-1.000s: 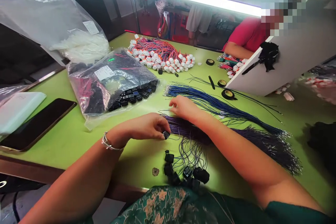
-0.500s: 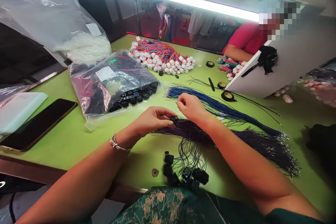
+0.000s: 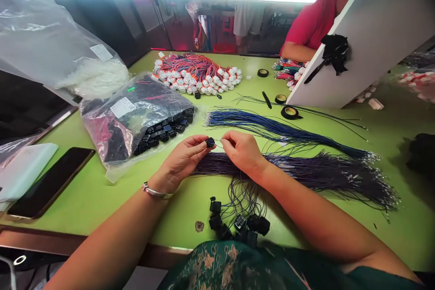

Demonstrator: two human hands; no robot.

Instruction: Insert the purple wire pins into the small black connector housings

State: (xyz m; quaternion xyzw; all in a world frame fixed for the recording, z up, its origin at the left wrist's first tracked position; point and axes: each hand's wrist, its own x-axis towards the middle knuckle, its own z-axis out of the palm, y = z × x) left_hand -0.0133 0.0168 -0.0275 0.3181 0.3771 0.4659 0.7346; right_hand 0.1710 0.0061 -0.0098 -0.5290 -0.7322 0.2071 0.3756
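My left hand (image 3: 185, 158) pinches a small black connector (image 3: 210, 142) between thumb and fingers above the green table (image 3: 88, 190). My right hand (image 3: 242, 150) is right beside it, fingers pinched on a thin wire whose end meets the connector. Under both hands lies a bundle of dark purple wires (image 3: 306, 174). A bundle of blue wires (image 3: 272, 129) lies just beyond. Near the table's front edge sits a cluster of black connectors with wires attached (image 3: 241, 224).
A plastic bag of black connectors (image 3: 142, 115) lies left of my hands, a phone (image 3: 50, 183) further left. Red and blue harnesses with white plugs (image 3: 197, 74) are piled at the back. Tape rolls (image 3: 289, 112) sit by a white board (image 3: 367, 41). A person in red sits opposite.
My left hand has risen off the table with the connector. My right hand left the purple bundle with a wire and came to meet it. The view tilted slightly.
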